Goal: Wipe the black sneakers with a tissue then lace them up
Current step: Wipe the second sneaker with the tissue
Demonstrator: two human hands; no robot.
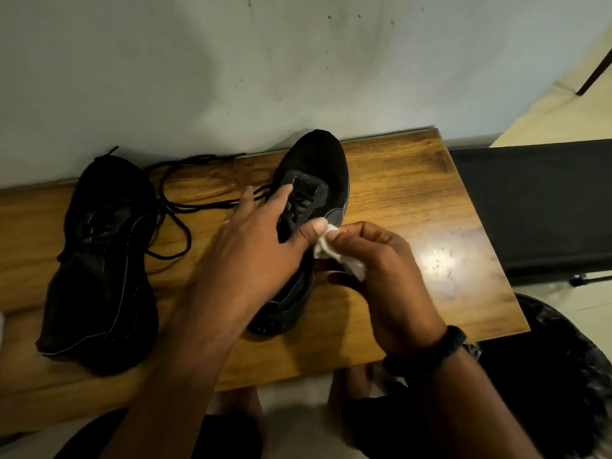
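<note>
Two black sneakers are lying on the wooden desk (pixel 414 207), toes pointing far, toward the wall (pixel 198 77). The right sneaker (pixel 318 164) is the one being worked on. The left sneaker (pixel 99 260) is waiting well apart, untouched, with loose laces (pixel 172 207) trailing across the desk between the pair.

The left hand (pixel 258 236) is lying over the right sneaker's tongue and eyelets, fingers straight and spread, gripping nothing. It is probably pinning the shoe so it is not sliding under the rubbing. Its thumb is touching the tissue.

The right hand (pixel 377 260), wearing a black wristband (pixel 443 346), is curling round a crumpled white tissue (pixel 328 246). Its fingertips are pinching the tissue against the sneaker's right flank, about mid-foot. A bunched wad is likely giving a firmer rubbing face than a flat sheet would.

Judging the stage: wiping is under way and lacing is not yet begun (the left hand is hiding much of the right sneaker's eyelet row). A lined bin (pixel 556 359) is sitting near right, below the desk edge, presumably for the spent tissue.
</note>
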